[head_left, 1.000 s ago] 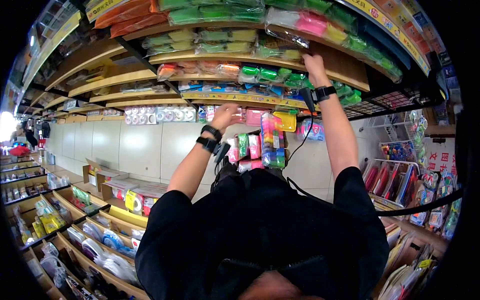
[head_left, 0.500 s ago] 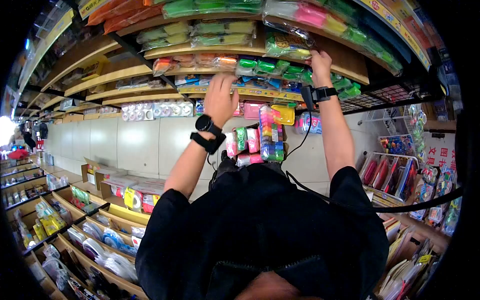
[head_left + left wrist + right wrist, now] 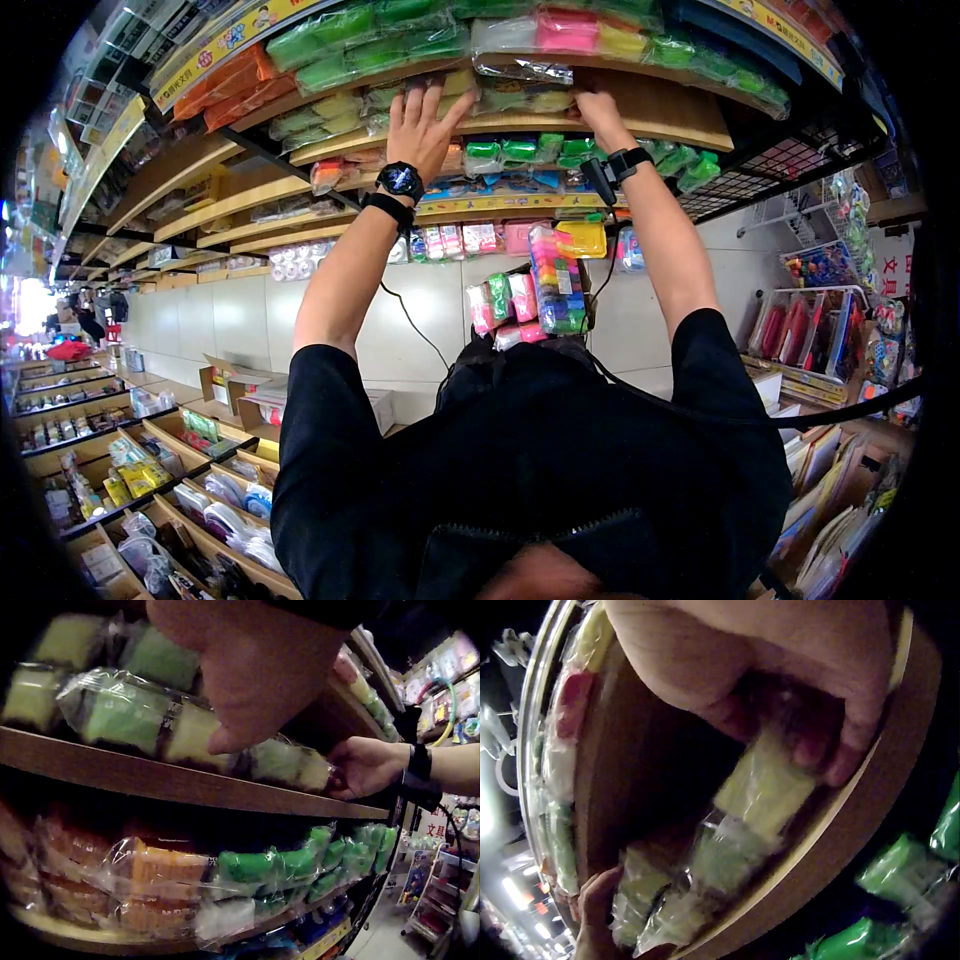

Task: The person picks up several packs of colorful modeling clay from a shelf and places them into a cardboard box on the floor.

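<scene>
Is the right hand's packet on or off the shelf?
On: the right hand pinches its end; the packet lies along the shelf.

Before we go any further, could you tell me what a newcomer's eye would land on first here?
Probably the rainbow-coloured pack, bright against the pale floor just in front of the person's black top. Next come the two hands at the shelf: the left hand spread wide, the right hand gripping the end of a yellow-and-green pack. Above them, a pink block stands out among green packs.
</scene>
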`<state>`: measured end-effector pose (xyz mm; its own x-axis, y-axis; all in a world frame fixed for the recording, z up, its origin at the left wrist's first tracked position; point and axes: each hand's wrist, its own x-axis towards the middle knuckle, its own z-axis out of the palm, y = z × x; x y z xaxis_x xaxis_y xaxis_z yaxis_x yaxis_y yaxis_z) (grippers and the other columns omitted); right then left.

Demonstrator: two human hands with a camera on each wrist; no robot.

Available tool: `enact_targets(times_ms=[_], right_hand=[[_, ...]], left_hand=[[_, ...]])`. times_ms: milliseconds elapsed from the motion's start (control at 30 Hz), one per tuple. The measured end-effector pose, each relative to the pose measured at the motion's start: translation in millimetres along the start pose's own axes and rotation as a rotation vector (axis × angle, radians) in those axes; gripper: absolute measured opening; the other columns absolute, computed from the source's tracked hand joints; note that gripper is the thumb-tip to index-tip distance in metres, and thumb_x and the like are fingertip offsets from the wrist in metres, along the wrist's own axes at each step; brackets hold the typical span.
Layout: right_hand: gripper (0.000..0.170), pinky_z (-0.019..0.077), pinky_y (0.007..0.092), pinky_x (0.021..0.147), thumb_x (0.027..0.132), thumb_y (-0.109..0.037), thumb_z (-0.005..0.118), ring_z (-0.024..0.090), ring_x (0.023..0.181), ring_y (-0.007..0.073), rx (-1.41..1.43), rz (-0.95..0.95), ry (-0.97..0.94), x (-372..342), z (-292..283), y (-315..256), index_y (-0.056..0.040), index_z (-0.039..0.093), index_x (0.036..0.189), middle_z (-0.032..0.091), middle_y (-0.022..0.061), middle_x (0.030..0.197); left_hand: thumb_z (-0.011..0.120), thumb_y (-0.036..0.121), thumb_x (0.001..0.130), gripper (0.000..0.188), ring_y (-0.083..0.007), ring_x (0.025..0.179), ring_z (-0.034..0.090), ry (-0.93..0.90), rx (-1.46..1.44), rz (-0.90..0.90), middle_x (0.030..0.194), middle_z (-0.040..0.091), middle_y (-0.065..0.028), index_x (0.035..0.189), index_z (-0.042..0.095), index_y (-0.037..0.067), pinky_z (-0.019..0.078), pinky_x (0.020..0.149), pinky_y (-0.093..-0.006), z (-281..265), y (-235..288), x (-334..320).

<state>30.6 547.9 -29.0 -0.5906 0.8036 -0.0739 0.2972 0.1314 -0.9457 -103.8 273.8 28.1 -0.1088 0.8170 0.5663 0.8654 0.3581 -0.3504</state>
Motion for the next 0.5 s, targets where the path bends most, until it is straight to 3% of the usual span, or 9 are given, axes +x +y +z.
enact_targets(times_ms=[67,267,433,500], right_hand=[[0.026,0.0512,0.0297,0.065,0.085,-0.015,0.052,0.057,0.070,0.0178,0.242,0.251,-0.177,-12,-11,-17,0.0020,0.054,0.104,0.057,0.0108,0.086],[0.022,0.0519,0.0295,0.067,0.087,-0.018,0.055,0.056,0.068,0.0169,0.343,0.230,-0.310,7,-15,3,0.0018,0.056,0.098,0.055,0.0096,0.082],[0.018,0.0527,0.0307,0.070,0.086,-0.014,0.055,0.054,0.065,0.0166,0.216,0.208,-0.388,-11,-13,-21,0.0028,0.057,0.092,0.055,0.0071,0.075],[0.018,0.0525,0.0308,0.070,0.086,-0.014,0.056,0.053,0.063,0.0152,0.271,0.230,-0.285,-8,-3,-19,0.0023,0.058,0.092,0.054,0.0054,0.071]], left_hand=[[0.055,0.012,0.077,0.056,-0.0314,0.104,0.042,-0.016,0.002,-0.047,0.112,0.046,-0.0116,0.128,0.039,0.028,0.0327,0.092,-0.0526,0,-1,0],[0.061,0.020,0.076,0.055,-0.0341,0.101,0.047,-0.162,-0.016,-0.147,0.110,0.050,-0.0130,0.126,0.039,0.026,0.0337,0.091,-0.0532,12,-17,3],[0.063,0.022,0.075,0.052,-0.0351,0.108,0.045,-0.014,0.017,-0.086,0.114,0.049,-0.0139,0.122,0.042,0.024,0.0348,0.090,-0.0509,4,-18,2],[0.064,0.023,0.073,0.052,-0.0348,0.108,0.044,-0.057,0.010,-0.116,0.114,0.049,-0.0136,0.121,0.043,0.024,0.0350,0.089,-0.0497,5,-18,1]])
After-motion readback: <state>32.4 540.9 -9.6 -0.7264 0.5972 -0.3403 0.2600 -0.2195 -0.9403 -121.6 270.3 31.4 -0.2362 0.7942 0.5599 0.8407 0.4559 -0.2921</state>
